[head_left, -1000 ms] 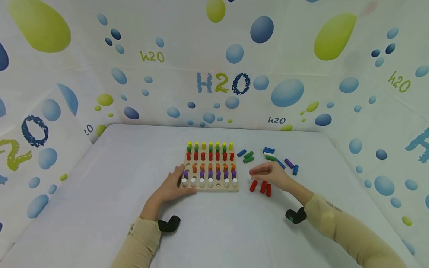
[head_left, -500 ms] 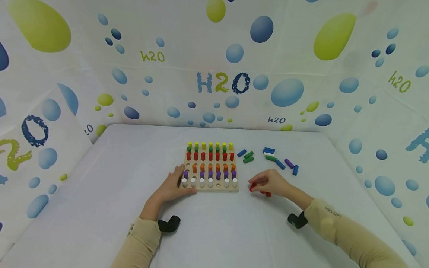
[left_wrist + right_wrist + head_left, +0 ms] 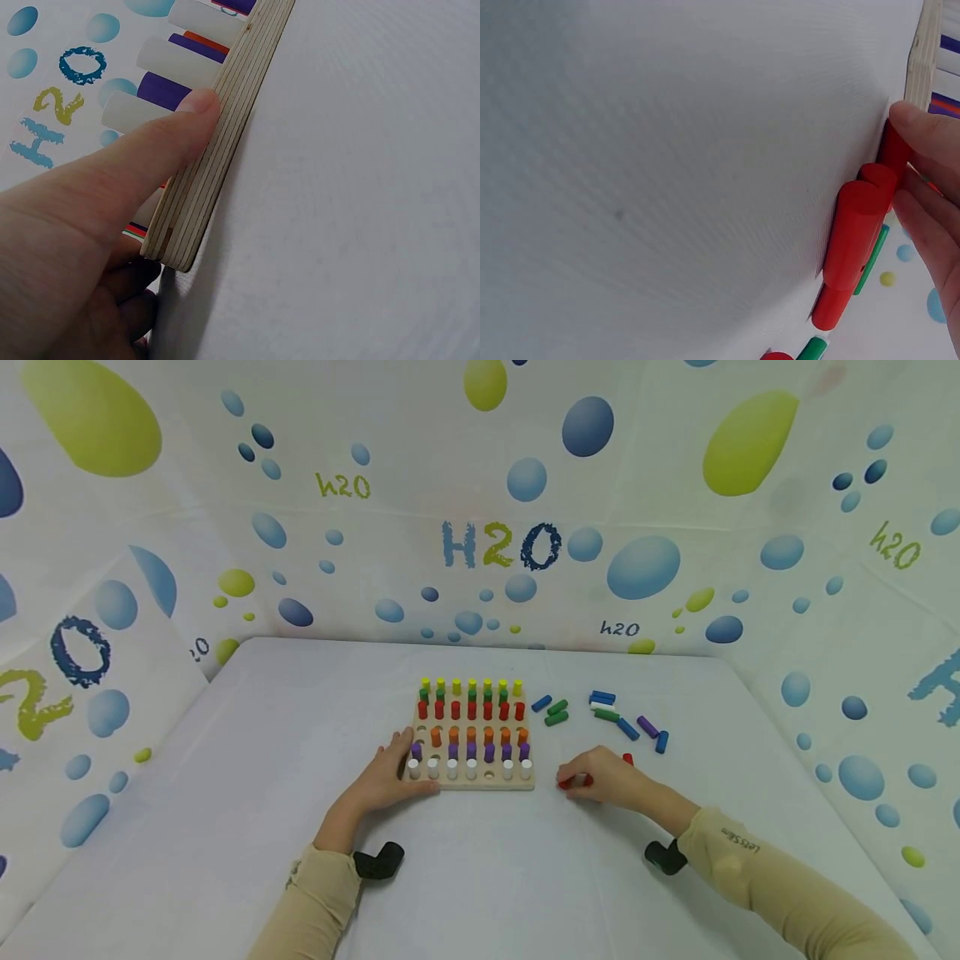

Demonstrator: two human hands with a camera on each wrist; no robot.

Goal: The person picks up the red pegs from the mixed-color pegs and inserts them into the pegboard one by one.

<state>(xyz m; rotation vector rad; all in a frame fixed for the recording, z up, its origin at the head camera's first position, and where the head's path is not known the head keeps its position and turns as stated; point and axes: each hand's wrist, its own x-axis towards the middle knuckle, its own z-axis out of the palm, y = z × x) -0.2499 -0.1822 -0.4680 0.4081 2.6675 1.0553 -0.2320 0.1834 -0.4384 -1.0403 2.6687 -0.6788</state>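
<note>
A wooden pegboard (image 3: 480, 785) stands on the table with rows of yellow, green, red, orange, purple and white pegs upright in it. My left hand (image 3: 384, 779) holds its near left corner, the thumb (image 3: 199, 112) pressing the front edge and the fingers along the left side. Right of the board, my right hand (image 3: 609, 777) pinches a red peg (image 3: 894, 148) between thumb and fingers, down at the tabletop. Other red pegs lie close by: one (image 3: 588, 780) under the hand and one (image 3: 628, 759) behind it.
Farther back on the right lie loose green pegs (image 3: 557, 718), several blue pegs (image 3: 627, 728), a white peg partly hidden and a purple peg (image 3: 647, 726). A few holes in the pegboard, such as one in the white row, hold no peg. A patterned cloth hangs behind the table.
My right hand has come down toward me onto the red pegs and now pinches one. A red peg shows behind that hand. The left hand and pegboard have stayed put.
</note>
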